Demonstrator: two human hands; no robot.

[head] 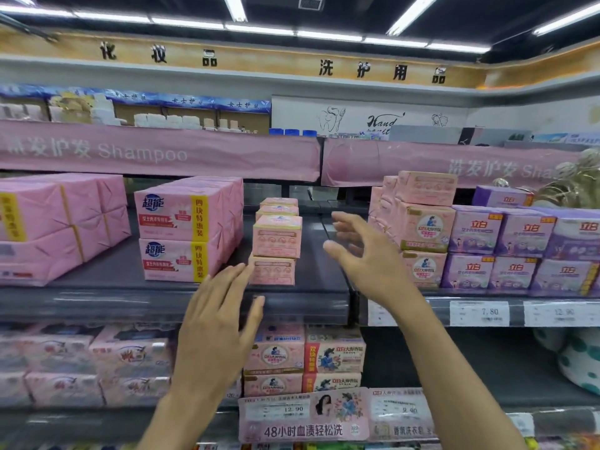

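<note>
head view faces the shelf [181, 297] straight on, at arm's reach.

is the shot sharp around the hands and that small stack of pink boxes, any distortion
Head view: right hand smeared by motion blur, left hand softer at the fingertips; stack of pink boxes fairly sharp; wide-angle lens bows the shelf edge; ceiling tube lights blow out white.

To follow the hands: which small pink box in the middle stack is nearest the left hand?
The lowest front pink cardboard box, beside the left hand; the others sit above or behind.
</note>
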